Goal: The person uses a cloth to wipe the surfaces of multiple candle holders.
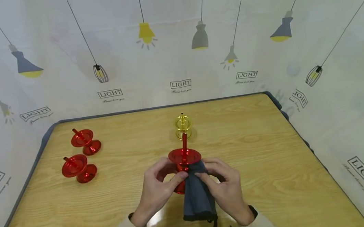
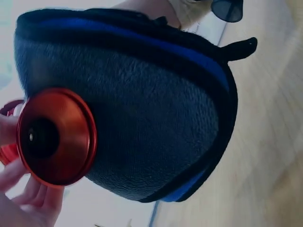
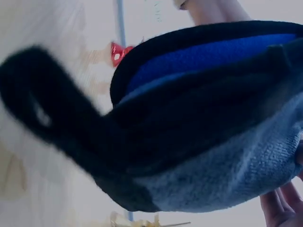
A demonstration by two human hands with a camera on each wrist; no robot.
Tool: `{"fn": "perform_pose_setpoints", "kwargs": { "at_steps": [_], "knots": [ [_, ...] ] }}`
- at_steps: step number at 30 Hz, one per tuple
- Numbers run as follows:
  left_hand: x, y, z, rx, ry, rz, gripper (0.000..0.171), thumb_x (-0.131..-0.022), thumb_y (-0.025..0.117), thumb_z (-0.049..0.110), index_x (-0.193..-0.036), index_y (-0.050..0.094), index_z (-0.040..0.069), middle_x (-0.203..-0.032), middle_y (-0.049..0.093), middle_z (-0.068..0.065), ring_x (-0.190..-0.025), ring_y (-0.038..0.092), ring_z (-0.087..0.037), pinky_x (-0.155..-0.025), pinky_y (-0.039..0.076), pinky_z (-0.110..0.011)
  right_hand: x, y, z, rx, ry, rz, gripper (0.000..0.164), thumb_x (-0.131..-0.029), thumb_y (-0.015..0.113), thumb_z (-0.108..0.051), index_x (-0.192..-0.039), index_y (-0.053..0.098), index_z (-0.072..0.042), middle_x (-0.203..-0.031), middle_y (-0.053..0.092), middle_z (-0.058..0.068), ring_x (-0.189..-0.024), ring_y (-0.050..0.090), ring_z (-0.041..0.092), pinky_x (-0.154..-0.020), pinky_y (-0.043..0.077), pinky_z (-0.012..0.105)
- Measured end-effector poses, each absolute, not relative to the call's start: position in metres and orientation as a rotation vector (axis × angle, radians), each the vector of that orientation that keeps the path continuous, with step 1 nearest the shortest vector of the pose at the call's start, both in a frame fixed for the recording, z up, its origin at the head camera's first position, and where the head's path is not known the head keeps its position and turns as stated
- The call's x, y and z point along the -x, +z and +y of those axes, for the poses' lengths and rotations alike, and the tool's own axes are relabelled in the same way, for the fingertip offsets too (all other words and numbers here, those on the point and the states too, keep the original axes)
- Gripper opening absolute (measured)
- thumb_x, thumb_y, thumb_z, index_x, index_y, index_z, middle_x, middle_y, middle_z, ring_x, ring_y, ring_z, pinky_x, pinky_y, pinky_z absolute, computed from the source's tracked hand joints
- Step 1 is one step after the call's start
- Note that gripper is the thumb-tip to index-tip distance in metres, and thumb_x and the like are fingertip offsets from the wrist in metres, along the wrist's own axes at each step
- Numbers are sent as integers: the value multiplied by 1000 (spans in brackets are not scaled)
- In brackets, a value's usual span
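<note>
In the head view my left hand [image 1: 158, 185] grips a red metal candle holder [image 1: 185, 157] by its stem, under the round dish. A dark tube rises from the dish, and the holder's base is raised toward the left wrist camera, its underside [image 2: 75, 137] showing. My right hand [image 1: 227, 183] pinches a folded grey-blue cloth [image 1: 199, 198] with dark edging against the holder's right side. Blue lining [image 3: 165, 64] and a dark loop [image 3: 42, 94] show on the cloth in the right wrist view. The cloth covers part of the stem and base.
Two more red candle holders [image 1: 82, 138] [image 1: 75, 166] stand at the left of the wooden table [image 1: 263, 140]. Behind the hands stands a gold candle holder [image 1: 183, 123]. A lamp-printed curtain [image 1: 179, 62] surrounds the table's back and sides.
</note>
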State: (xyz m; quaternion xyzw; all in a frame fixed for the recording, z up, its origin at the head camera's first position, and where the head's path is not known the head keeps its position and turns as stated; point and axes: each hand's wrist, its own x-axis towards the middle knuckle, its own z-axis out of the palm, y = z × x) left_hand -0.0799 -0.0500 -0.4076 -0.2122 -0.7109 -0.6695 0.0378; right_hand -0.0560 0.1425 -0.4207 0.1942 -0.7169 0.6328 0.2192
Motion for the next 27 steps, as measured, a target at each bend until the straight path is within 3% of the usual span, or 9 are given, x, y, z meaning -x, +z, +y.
{"fn": "perform_pose_setpoints", "kwargs": {
  "at_steps": [10, 13, 16, 21, 27],
  "knots": [
    [85, -416, -62, 866, -2370, -2078, 34, -98, 65, 5, -131, 63, -1, -128, 67, -9, -118, 65, -17, -94, 57, -34, 61, -417, 147, -412, 2064, -2006, 14, -88, 72, 7, -102, 74, 5, -103, 75, 3, -95, 73, 14, -80, 61, 28],
    [84, -416, -62, 756, -2363, -2134, 35, -97, 66, 5, -132, 62, 0, -125, 68, -9, -115, 66, -16, -96, 56, -31, 64, -419, 147, -375, 2111, -2027, 14, -89, 73, 5, -102, 74, 7, -103, 75, 1, -96, 74, 15, -79, 61, 29],
    [82, -416, -58, 590, -2291, -2163, 37, -95, 68, 3, -131, 60, -1, -118, 70, -10, -107, 69, -13, -93, 56, -28, 65, -420, 146, -340, 2099, -2025, 16, -88, 75, 3, -103, 74, 7, -104, 75, 8, -99, 73, 16, -82, 61, 31],
    [80, -419, -50, 510, -2179, -2132, 26, -91, 71, -2, -117, 64, -4, -110, 70, -18, -100, 70, -13, -91, 57, -28, 64, -421, 143, -297, 2022, -2028, 20, -86, 78, 0, -106, 75, 2, -106, 74, 11, -101, 73, 17, -83, 61, 34],
    [83, -418, -48, 456, -2162, -2199, 28, -86, 80, 4, -112, 70, 4, -105, 73, -15, -90, 71, -13, -83, 59, -30, 59, -423, 140, -268, 1960, -2040, 21, -83, 80, 2, -104, 76, -3, -103, 73, 8, -97, 73, 15, -79, 62, 33]
  ]
}}
